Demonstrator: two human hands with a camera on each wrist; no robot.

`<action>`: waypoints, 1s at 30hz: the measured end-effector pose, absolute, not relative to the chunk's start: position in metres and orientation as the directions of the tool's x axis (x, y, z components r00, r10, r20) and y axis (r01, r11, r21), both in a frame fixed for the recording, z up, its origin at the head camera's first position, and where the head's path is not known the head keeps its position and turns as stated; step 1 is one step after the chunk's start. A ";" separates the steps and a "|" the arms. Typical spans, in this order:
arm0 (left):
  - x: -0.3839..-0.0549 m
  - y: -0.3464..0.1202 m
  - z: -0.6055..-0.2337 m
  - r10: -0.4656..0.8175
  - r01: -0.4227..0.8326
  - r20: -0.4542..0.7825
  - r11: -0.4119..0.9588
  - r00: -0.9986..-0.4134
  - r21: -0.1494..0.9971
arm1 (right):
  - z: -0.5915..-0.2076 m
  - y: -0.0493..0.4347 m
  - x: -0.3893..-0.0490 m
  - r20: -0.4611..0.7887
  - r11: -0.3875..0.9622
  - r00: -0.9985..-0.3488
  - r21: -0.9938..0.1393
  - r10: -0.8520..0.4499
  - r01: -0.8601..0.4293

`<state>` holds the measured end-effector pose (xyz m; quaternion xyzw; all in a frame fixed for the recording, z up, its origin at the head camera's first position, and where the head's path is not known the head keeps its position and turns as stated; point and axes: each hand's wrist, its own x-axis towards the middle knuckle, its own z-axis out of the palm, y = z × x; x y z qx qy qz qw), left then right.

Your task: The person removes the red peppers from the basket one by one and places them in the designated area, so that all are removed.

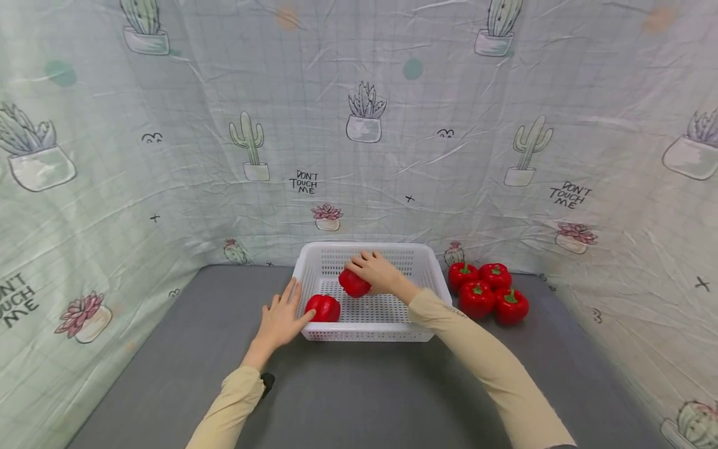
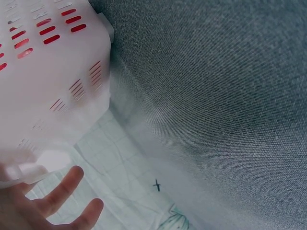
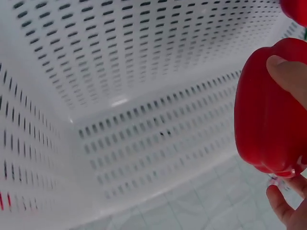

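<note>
A white perforated plastic basket [image 1: 367,330] stands on the grey table. Over its inside, my right hand [image 1: 377,273] grips a red bell pepper [image 1: 353,284] from above. The right wrist view has this bell pepper [image 3: 264,110] with the thumb [image 3: 288,76] laid along its side. Another red bell pepper [image 1: 324,308] lies in the basket's front left corner. My left hand [image 1: 282,321] rests on the left rim near that corner, fingers spread and fairly straight. In the left wrist view, fingers [image 2: 64,189] extend past the basket wall [image 2: 57,110], and red shows through its slots.
Several red bell peppers [image 1: 477,299] with green stems stand grouped on the table [image 1: 359,393], just right of the basket. A cactus-print curtain [image 1: 359,162] closes off the back and both sides.
</note>
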<state>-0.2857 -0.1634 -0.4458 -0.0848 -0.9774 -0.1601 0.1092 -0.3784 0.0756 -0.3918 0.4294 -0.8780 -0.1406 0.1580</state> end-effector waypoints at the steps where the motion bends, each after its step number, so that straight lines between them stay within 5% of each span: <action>1: -0.286 -0.163 -0.446 0.130 0.201 0.242 0.935 -0.961 0.293 | -0.389 0.077 -0.375 0.158 0.590 -0.579 0.383 -0.800 -0.711; 30: -0.286 -0.164 -0.444 0.143 0.213 0.248 0.935 -0.958 0.284 | -0.349 0.111 -0.312 0.198 0.523 -0.485 0.387 -0.852 -0.759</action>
